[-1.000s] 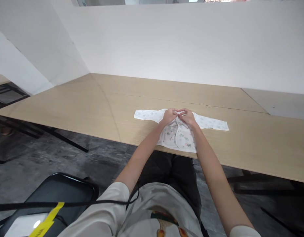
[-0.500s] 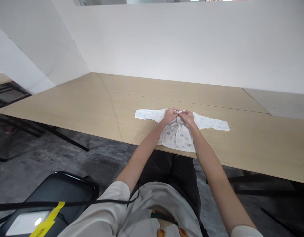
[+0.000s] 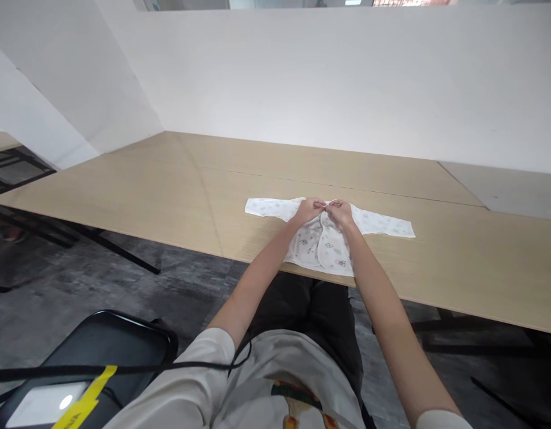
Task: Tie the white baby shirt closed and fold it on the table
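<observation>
Far left, a black chair [image 3: 118, 342] is sitting beside the person, with a black cable [image 3: 123, 370] running across it and a strip of yellow tape [image 3: 85, 396] lying over a white device [image 3: 47, 403] at the bottom edge. Dark table legs [image 3: 78, 241] are showing under the long wooden table [image 3: 145, 190], which is spanning the frame in front of white partition walls [image 3: 302, 77]. Near the front edge of the table, about centre, a small white baby shirt [image 3: 322, 241] with a faint printed pattern is lying flat, front side up, sleeves stretching out left and right, its hem reaching the table edge. The left hand [image 3: 307, 210] is resting on the shirt's upper left part, fingers curled and pinching fabric at the neckline. The right hand [image 3: 341, 213] is sitting just beside it on the upper right part, also pinching at the neckline; fingertips of both hands are meeting at the centre opening, so the hands are together and gripping the shirt's collar edges. What exactly sits between the fingertips is too small to tell. Both forearms are extending bare from pale sleeves. Right of the shirt, the table is continuing to a grey panel [image 3: 503, 187] at the far right.
</observation>
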The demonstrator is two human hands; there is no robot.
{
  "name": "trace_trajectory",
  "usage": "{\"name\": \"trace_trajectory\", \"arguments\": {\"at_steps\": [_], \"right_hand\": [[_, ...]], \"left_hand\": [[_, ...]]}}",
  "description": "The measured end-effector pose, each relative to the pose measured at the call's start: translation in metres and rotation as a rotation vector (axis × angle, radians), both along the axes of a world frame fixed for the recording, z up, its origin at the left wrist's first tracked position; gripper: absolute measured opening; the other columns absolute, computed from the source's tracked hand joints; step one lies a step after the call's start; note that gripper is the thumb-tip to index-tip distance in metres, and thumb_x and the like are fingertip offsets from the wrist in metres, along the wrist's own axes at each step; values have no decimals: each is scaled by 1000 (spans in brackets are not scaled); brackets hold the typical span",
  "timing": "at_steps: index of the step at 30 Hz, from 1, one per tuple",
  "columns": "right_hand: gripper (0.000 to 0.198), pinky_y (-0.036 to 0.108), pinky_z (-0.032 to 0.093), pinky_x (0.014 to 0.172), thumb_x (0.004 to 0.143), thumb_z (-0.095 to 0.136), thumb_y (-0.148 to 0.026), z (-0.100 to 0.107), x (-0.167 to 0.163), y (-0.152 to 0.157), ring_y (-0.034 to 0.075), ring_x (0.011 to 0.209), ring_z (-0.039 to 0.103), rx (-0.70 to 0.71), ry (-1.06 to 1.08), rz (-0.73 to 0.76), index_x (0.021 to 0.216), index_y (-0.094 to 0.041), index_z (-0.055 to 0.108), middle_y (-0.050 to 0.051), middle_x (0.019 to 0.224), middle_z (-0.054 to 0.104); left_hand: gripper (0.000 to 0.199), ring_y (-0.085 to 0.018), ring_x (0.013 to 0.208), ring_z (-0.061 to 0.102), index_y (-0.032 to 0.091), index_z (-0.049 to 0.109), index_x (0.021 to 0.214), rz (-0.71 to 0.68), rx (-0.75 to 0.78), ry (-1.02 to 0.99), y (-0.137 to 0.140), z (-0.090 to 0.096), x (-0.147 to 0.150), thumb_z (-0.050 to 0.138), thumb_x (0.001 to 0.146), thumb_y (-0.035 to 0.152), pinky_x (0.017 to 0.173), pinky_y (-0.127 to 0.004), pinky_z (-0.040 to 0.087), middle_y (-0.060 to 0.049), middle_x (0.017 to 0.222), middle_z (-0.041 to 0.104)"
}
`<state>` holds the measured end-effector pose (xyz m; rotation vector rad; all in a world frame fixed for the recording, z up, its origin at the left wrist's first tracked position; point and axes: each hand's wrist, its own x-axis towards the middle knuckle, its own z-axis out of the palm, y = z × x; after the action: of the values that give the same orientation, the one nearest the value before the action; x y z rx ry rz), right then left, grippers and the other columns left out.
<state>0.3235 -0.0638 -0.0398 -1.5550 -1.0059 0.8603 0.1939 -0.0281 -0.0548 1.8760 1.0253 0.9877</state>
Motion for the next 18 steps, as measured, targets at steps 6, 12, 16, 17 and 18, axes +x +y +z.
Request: {"name": "trace_trajectory", "arguments": {"at_steps": [6,12,16,17,18], "right_hand": [[16,19,27,41,54,59,-9,-1,-1,1,6,42,37,-9,68,-6,65,-18,51,-8,49,45],[15,20,20,37,53,54,-4,3,-2,0,5,36,30,-10,156,-11,56,-18,48,-9,38,39],[15,19,19,37,52,53,-5,5,-2,-2,4,36,29,-9,156,-2,52,-18,47,-9,37,37],[14,19,19,37,52,53,-5,5,-1,-2,4,36,28,-11,158,4,51,-18,47,-9,37,37],[14,19,19,37,52,53,-5,6,-1,-2,4,36,28,-10,163,12,51,-18,47,-9,38,37]], "left_hand": [[26,-15,83,67,15,69,103,2,35,50,1,-1,0,62,78,17,83,-27,51,-5,86,73],[27,-14,83,65,13,66,106,-21,48,57,4,-2,-1,60,79,17,82,-27,50,-7,89,73],[30,-15,82,65,13,65,107,-35,49,67,6,-3,-2,59,78,18,83,-28,49,-6,90,72],[30,-15,82,65,13,64,108,-37,49,72,7,-4,-2,59,78,18,83,-28,49,-6,90,72],[31,-15,83,65,13,64,108,-38,50,77,7,-4,-3,59,78,19,83,-28,49,-6,90,72]]}}
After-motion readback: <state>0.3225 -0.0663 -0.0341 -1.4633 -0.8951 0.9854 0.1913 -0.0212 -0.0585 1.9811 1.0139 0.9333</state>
